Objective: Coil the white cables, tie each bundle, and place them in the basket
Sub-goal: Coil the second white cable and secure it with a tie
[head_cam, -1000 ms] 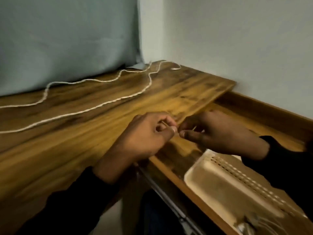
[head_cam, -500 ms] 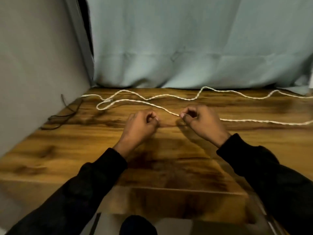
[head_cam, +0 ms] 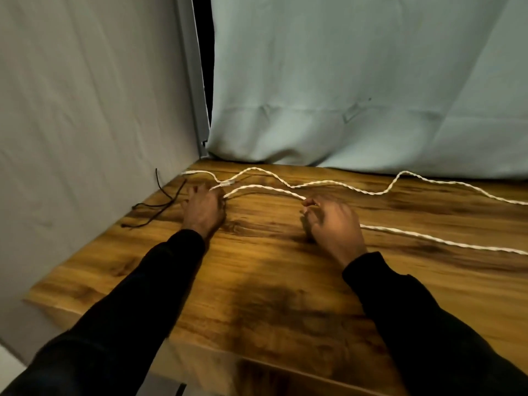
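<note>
Both hands are low over the wooden table (head_cam: 285,281), arms in black sleeves (head_cam: 137,304) reaching forward from the near edge. The white cable (head_cam: 343,184) lies in long wavy runs across the far part of the table, just in front of the pale blue cloth (head_cam: 343,95) that hangs behind it.

The left hand (head_cam: 203,208) is at the far left, near the corner. Its fingers are curled down over the spot where the cable bends back on itself, and the strands come out from under the fingertips on the right side. It seems to hold the cable there, though the fingers hide the contact itself.

The right hand (head_cam: 333,221) is well apart from the left, nearer the middle of the table. Its thumb and forefinger pinch the cable at the hand's far left tip, with the other fingers curled beneath. Between the two hands one strand runs in a shallow arch, just above or on the wood; I cannot tell which. From under the right hand's wrist side another run of cable leads off to the right edge of the view.

A thin black cord (head_cam: 160,204) lies loose on the table left of the left hand, against the grey wall (head_cam: 85,110).
</note>
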